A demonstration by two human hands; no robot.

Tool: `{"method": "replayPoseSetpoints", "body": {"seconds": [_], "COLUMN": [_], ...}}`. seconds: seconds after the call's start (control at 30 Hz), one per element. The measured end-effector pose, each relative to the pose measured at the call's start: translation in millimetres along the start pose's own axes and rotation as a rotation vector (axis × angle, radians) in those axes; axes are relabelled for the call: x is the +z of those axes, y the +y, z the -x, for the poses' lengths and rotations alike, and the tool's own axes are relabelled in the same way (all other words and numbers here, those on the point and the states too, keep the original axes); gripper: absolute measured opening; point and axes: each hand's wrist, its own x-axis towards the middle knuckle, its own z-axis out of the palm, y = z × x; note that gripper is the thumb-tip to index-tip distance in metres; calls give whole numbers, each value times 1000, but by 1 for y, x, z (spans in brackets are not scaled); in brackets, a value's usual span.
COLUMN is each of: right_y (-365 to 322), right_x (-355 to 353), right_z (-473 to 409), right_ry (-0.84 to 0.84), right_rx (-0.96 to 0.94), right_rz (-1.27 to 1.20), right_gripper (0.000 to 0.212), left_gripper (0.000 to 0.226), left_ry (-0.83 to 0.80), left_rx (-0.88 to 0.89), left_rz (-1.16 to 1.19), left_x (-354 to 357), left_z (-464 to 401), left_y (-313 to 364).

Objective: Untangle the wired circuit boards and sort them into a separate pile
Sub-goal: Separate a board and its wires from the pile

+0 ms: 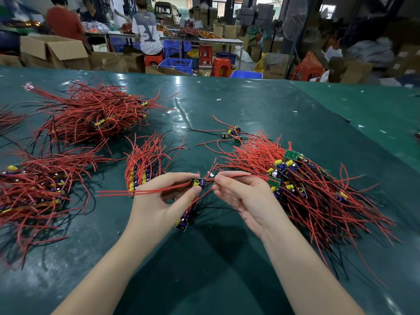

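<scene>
Your two bare forearms reach in from the bottom edge over a dark green desk, meeting near its middle. Your left hand pinches a small circuit board between thumb and fingertips, its yellow and blue parts facing up, with two red wires trailing from it to the left. Your right hand, just beside it, pinches a red wire that runs off right toward the tangled heap of boards and red and black leads; a thin black wire crosses below that palm. Directly beneath your left hand lies a short row of boards on the desk, partly hidden by your fingers. Behind your left hand sits a tidier sorted pile, boards lined up and wires fanning away from you. Larger bundles of the same wired boards rest at left and at far left rear, while a few loose boards lie apart beyond the heap. Past the desk's far edge, people work at another table among cardboard boxes, blue crates and red stools
</scene>
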Motion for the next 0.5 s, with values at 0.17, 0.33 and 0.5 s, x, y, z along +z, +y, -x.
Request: {"method": "replayPoseSetpoints", "body": {"seconds": [0.17, 0.33, 0.5], "right_y": [-3, -1, 0], "right_x": [-3, -1, 3], "right_z": [-1, 1, 4], "right_ry": [-38, 7, 35], "right_rx": [18, 11, 12], "right_rz": [7, -18, -141], "right_gripper": [10, 9, 13], "left_gripper": [20, 19, 18], "left_ry": [-1, 3, 8], "left_rx": [-85, -180, -357], "left_rz": [118, 180, 480], "left_x": [1, 0, 3], "left_z": [-1, -2, -3], "left_y": [2, -1, -3]}}
